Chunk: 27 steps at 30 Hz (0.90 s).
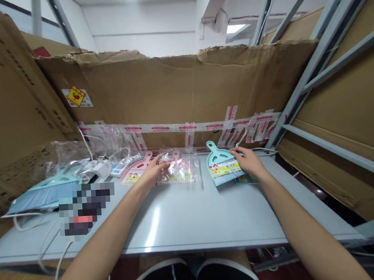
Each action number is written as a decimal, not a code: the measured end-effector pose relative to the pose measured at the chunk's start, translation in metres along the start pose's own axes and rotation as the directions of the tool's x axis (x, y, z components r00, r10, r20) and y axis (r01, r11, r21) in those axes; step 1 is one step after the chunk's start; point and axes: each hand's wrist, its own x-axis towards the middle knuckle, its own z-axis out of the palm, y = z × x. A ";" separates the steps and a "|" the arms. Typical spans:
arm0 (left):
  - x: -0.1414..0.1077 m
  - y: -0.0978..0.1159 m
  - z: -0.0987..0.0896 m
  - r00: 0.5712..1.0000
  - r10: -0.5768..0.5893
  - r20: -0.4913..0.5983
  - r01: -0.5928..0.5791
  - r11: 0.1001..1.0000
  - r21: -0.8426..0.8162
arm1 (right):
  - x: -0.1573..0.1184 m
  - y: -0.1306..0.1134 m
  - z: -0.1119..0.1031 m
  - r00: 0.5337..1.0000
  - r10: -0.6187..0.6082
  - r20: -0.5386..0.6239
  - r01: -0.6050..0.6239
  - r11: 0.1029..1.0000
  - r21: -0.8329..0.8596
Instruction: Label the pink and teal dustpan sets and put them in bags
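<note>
On the right of the grey table, a teal dustpan and brush set point(222, 165) with a yellow label is tilted up, its right edge held by my right hand point(247, 160). Another labelled item point(250, 179) lies partly hidden beneath it. My left hand point(156, 171) has its fingers spread between two pink sets. One pink dustpan set point(134, 172) lies to its left. The other pink set point(180, 171) lies in a clear plastic bag to its right, and my fingertips are over the bag's left edge.
At the left lie a larger teal dustpan and brush point(48, 191), crumpled clear plastic, a white power strip point(116, 171) with cables, and a pixelated object point(84, 210). A taped cardboard wall point(172, 90) stands behind the table point(191, 219). Metal shelving point(297, 96) rises at the right.
</note>
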 end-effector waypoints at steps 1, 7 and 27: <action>-0.001 0.000 0.001 1.000 -0.011 0.015 0.011 1.000 0.002 | -0.002 -0.003 -0.001 1.000 0.005 0.017 -0.005 0.999 0.042; -0.003 -0.003 0.002 0.996 -0.055 0.072 0.054 0.998 0.008 | -0.015 -0.026 -0.002 0.949 0.024 0.315 -0.097 0.971 0.220; -0.025 -0.017 0.031 0.858 -0.249 0.450 0.205 0.968 0.146 | -0.026 -0.050 0.007 0.848 -0.040 0.528 -0.114 0.960 0.257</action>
